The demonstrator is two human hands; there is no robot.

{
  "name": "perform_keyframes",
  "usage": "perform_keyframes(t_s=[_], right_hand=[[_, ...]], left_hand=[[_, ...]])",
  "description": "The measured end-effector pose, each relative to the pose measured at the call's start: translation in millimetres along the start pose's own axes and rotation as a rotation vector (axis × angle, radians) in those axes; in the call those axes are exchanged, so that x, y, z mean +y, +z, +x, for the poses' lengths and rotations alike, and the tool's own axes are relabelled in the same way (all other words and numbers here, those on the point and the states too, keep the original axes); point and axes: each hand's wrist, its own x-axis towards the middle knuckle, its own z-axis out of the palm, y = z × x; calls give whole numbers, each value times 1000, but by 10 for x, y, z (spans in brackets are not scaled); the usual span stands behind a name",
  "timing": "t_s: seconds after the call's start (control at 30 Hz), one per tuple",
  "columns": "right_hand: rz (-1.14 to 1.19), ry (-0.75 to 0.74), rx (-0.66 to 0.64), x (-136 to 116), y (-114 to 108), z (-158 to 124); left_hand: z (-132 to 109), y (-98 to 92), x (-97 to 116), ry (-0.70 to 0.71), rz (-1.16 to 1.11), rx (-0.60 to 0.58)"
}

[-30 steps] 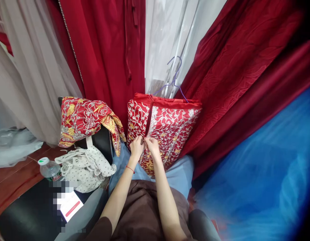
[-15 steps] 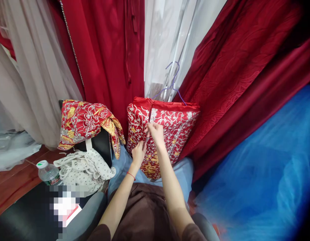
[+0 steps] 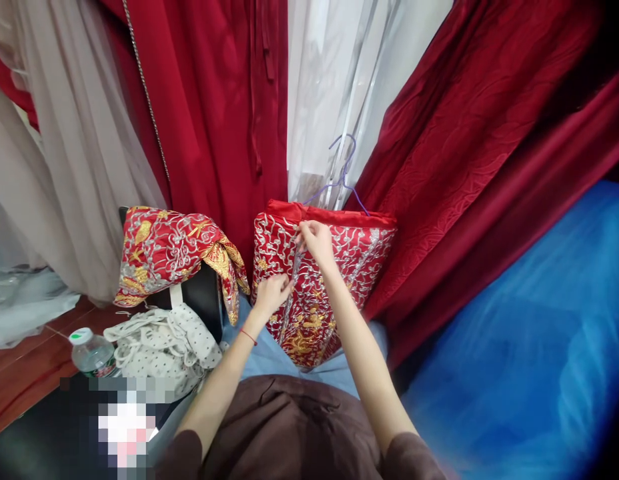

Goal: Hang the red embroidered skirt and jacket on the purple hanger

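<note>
A red garment (image 3: 349, 267) embroidered in silver and gold hangs from a purple hanger (image 3: 342, 170) in front of me, its lower end resting on my lap. My left hand (image 3: 271, 293) is closed, pinching the fabric beside the garment's centre opening at mid height. My right hand (image 3: 317, 240) is closed higher up, pinching something small on the same opening near the top edge; what it grips is too small to name.
A second embroidered red garment (image 3: 169, 250) drapes over a black chair back at left. Below it lie a white dotted bag (image 3: 164, 340) and a plastic water bottle (image 3: 92, 353). Red, white and grey hanging fabrics fill the back; blue tulle (image 3: 529, 347) spreads at right.
My right hand has moved up the garment's centre opening from mid height to near the top edge. My left hand has stayed at mid height on the fabric.
</note>
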Motion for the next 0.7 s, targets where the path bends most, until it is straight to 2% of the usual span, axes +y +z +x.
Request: perform_keyframes(t_s=[0.07, 0.13, 0.17, 0.2, 0.27, 0.33, 0.43, 0.53, 0.63, 0.7], right_hand=[[-101, -24, -36, 41, -35, 7], [-190, -89, -48, 76, -56, 24], [-224, -126, -50, 90, -63, 30], [-257, -158, -57, 100, -68, 32], [-352, -194, -64, 103, -84, 23], [-506, -204, -34, 79, -118, 7], [-712, -237, 42, -2, -209, 4], [-829, -386, 94, -96, -317, 51], [-963, -524, 77, -150, -393, 125], [-1028, -523, 29, -155, -412, 166]], left_hand=[[291, -383, 32, 120, -18, 169], [611, -761, 88, 183, 3, 382], [763, -919, 115, 205, 34, 449], [900, -1048, 138, 235, 77, 473], [1106, -1213, 159, 313, 174, 434], [1206, -1279, 144, 383, 256, 369], [1212, -1293, 78, 467, 309, 316], [1180, -1295, 13, 516, 286, 292], [1197, -1296, -15, 498, 242, 296], [1233, -1286, -17, 491, 230, 298]])
